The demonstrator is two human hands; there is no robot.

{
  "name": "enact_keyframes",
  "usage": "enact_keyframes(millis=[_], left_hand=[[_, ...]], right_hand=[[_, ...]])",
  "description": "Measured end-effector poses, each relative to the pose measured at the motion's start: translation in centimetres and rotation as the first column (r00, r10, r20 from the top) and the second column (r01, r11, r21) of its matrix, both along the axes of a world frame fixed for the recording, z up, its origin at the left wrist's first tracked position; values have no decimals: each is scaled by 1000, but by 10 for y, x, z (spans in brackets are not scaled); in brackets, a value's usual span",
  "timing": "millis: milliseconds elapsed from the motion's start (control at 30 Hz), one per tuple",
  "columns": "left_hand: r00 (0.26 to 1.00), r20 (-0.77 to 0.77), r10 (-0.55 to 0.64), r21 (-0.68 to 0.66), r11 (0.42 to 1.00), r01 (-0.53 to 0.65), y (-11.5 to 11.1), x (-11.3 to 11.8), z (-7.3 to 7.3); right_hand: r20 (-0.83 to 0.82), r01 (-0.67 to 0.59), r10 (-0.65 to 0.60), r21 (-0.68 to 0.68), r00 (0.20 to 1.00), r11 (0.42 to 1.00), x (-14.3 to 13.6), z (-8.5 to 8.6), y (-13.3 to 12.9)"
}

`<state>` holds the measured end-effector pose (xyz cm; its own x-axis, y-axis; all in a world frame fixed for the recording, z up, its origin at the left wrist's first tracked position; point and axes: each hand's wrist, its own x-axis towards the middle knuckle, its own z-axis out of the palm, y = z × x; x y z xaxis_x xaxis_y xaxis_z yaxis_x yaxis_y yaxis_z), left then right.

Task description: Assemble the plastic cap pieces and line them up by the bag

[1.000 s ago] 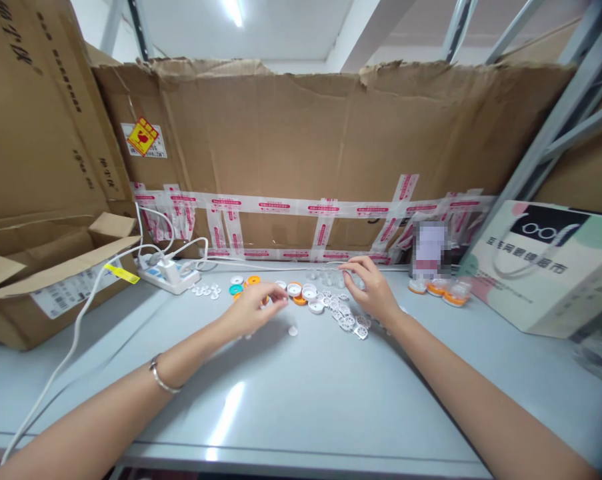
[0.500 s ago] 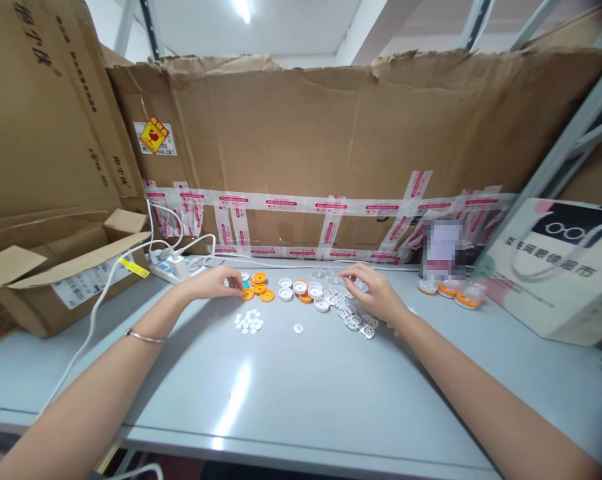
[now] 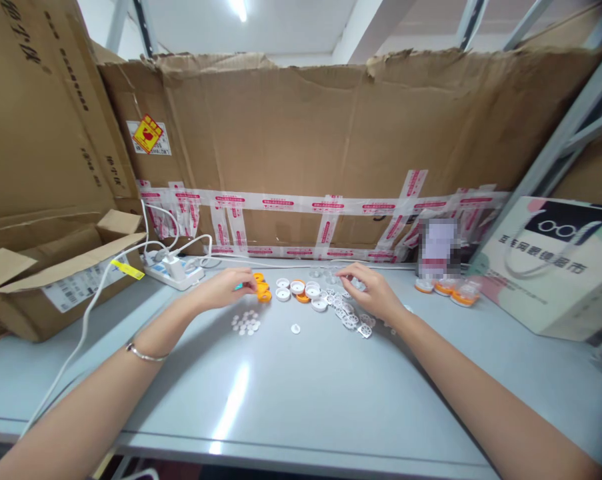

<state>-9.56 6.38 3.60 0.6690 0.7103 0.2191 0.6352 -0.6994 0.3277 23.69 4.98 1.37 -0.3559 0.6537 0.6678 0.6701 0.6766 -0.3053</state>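
My left hand (image 3: 233,288) is over a small pile of orange rings (image 3: 263,293), its bent fingertips drawn together against them. Whatever lies between those fingers is hidden, and a teal piece shows beside them. My right hand (image 3: 368,288) hovers by clear plastic pieces (image 3: 317,273), with thumb and forefinger pinched close; anything in that pinch is too small to name. Between the hands sit several white round cups (image 3: 283,294), one of them by an orange ring. White spoked gear-like parts (image 3: 349,320) lie below my right hand.
Small white discs (image 3: 245,323) are heaped nearer me, with a single white knobbed piece (image 3: 295,329) to their right. Orange-and-clear assembled pieces (image 3: 463,295) stand at right by a paper bag (image 3: 545,267). A power strip (image 3: 175,272) and open carton (image 3: 55,287) occupy the left.
My left hand has shifted slightly right, further over the orange rings, covering some of them. My right hand stays almost where it was. The whole view has drifted a little left.
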Motion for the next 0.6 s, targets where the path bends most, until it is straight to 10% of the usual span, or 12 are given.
enact_keyframes(millis=[200,600], left_hand=[[938,94,-334,196,930,311,-34,44,-9],[930,7,-367,196,913,359,-29,51,-34]], right_hand=[[9,-3,3,7,1000,1000,0,0,1],[19,-2,2,4,1000,1000,-1,0,0]])
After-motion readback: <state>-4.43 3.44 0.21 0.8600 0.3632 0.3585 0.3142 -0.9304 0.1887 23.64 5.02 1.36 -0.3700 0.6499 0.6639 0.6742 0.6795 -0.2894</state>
